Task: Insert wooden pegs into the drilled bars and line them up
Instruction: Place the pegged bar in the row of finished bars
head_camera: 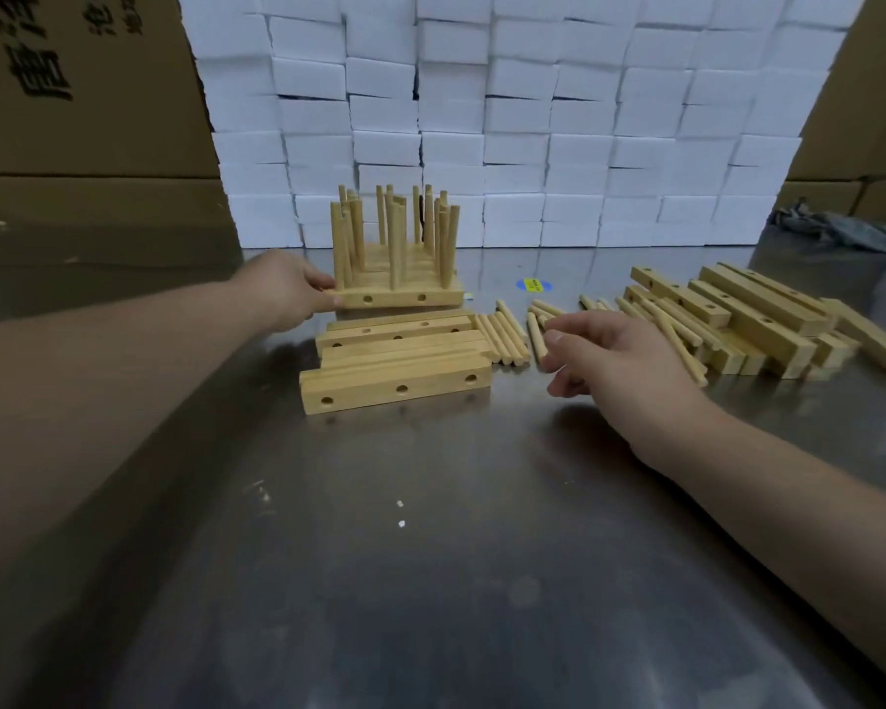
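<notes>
My left hand (287, 291) pinched the front pegged bar (400, 298) by its end on the worktop (430, 555); right hand (615, 360) hung slack, empty, over loose pegs (505, 335). Light, stiff, rolly, so I figured I'd pinch mid-shaft.

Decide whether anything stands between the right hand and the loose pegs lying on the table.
Nothing visible does. The right hand holds nothing, its fingertips right by the loose pegs, with only bare table between them. The left hand holds the end of the pegged bar, off to the side.
</notes>
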